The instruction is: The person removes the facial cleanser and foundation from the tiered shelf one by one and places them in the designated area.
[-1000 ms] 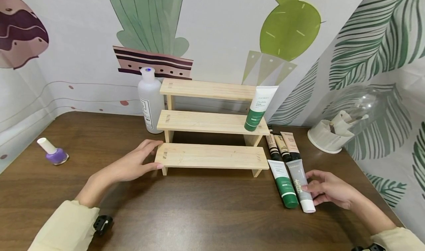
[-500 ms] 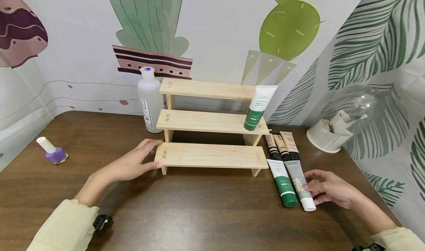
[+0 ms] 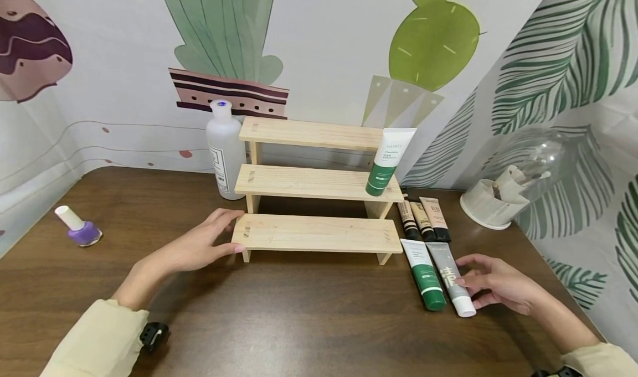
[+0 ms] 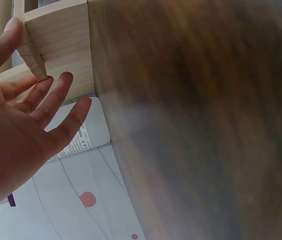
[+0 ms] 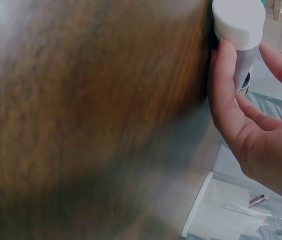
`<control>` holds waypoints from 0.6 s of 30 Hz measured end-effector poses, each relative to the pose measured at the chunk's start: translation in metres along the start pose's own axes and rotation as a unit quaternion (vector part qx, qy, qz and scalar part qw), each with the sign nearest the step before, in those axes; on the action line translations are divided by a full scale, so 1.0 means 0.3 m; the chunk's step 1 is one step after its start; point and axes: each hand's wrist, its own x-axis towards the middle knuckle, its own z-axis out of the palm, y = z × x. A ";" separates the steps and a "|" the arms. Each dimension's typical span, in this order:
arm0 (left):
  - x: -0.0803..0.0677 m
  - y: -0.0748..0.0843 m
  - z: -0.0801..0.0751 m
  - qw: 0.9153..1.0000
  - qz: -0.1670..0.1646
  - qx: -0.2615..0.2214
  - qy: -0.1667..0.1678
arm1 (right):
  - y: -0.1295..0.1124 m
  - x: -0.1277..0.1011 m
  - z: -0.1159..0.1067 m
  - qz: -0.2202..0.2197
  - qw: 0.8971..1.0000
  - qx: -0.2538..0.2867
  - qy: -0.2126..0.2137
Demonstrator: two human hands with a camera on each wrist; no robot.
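A person's two hands rest on a dark wooden table, seen from above; both forearms run out of the bottom corners of the frame.

The left hand, lower left of centre, has its fingers straight and slightly spread, fingertips touching the left end of the bottom step of a three-step wooden rack. The left wrist view shows the palm open against that pale wood corner; the table there is a brown blur.

The right hand, lower right, touches a grey tube with a white cap that lies flat on the table, cap toward the bottom of the frame. In the right wrist view the thumb presses along the tube just below the cap while another finger arches over it. Whether the fingers close fully round the tube cannot be told.

Just left of it lies a green-and-white tube. Above them lie three small tubes, labels too small to read. Another green-and-white tube stands on the middle step. A white bottle stands at the rack's left, partly hidden behind it. A purple nail polish bottle sits far left. A clear dome at right blurs its contents.
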 end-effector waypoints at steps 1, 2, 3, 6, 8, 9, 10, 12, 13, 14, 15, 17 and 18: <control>0.000 -0.001 0.000 1.000 0.000 0.000 0.000 | 0.000 0.000 -0.002 0.000 1.000 -0.002 0.002; 0.000 -0.001 0.000 1.000 0.000 -0.001 0.000 | 0.000 -0.001 -0.003 -0.001 1.000 -0.005 0.003; -0.001 -0.001 0.001 1.000 0.000 -0.001 -0.001 | 0.000 -0.002 -0.005 -0.002 1.000 -0.009 0.005; 0.000 -0.002 0.002 1.000 0.000 0.000 -0.001 | 0.000 -0.003 -0.012 -0.012 1.000 -0.027 0.010; 0.000 -0.002 0.003 1.000 0.000 0.000 -0.002 | -0.004 -0.004 -0.018 -0.023 0.999 -0.039 0.015; 0.000 -0.001 0.003 1.000 -0.001 0.000 -0.002 | -0.007 -0.005 -0.021 -0.030 0.998 -0.045 0.016; 0.000 -0.001 0.003 1.000 -0.001 0.000 -0.002 | -0.011 -0.005 -0.025 -0.038 0.998 -0.050 0.018; 0.000 0.001 0.002 1.000 -0.002 0.000 -0.003 | -0.023 -0.008 -0.033 -0.056 0.997 -0.056 0.022; 0.000 0.001 0.001 1.000 -0.002 0.000 -0.003 | -0.030 -0.010 -0.037 -0.064 0.996 -0.059 0.023; -0.001 0.002 0.001 1.000 -0.003 -0.001 -0.003 | -0.037 -0.011 -0.041 -0.073 0.995 -0.063 0.024; -0.001 0.003 0.000 1.000 -0.003 -0.001 -0.003 | -0.046 -0.012 -0.043 -0.078 0.994 -0.067 0.027; -0.001 0.003 0.000 1.000 -0.004 0.000 -0.002 | -0.063 -0.012 -0.045 -0.086 0.993 -0.078 0.034; -0.001 0.004 -0.001 1.000 -0.004 0.000 -0.002 | -0.073 -0.012 -0.045 -0.090 0.992 -0.082 0.036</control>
